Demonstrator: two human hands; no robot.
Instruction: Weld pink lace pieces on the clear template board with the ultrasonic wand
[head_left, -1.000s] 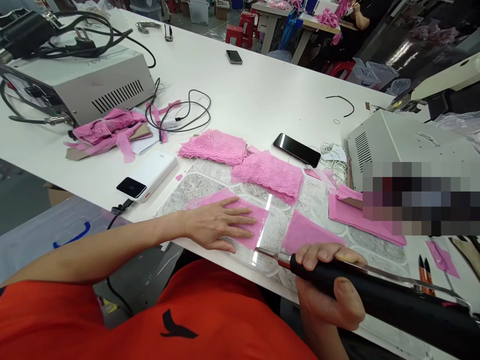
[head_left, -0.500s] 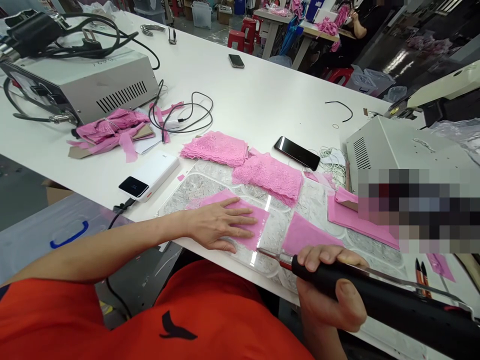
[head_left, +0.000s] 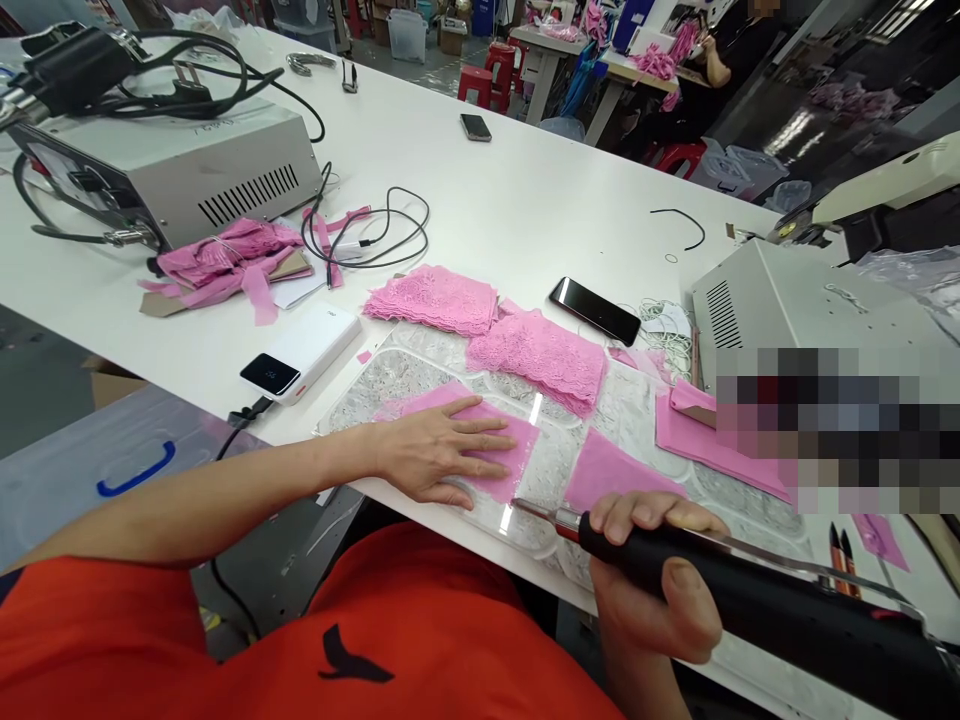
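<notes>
My left hand lies flat, fingers spread, pressing a pink fabric piece onto a clear patterned plate at the table's near edge. My right hand is wrapped round the black handle of a cutting tool; its thin metal tip touches the lower right corner of that pink piece. A second pink piece lies just right of the tip. Two stacks of pink lace rest at the plate's far side.
A white power bank and a black phone lie by the plate. Grey machine boxes stand at far left and at right. Cables, pink scraps and flat pink sheets are about. A person sits at a far table.
Hands and tool stay in place on the pink piece; only the view has shifted slightly.
</notes>
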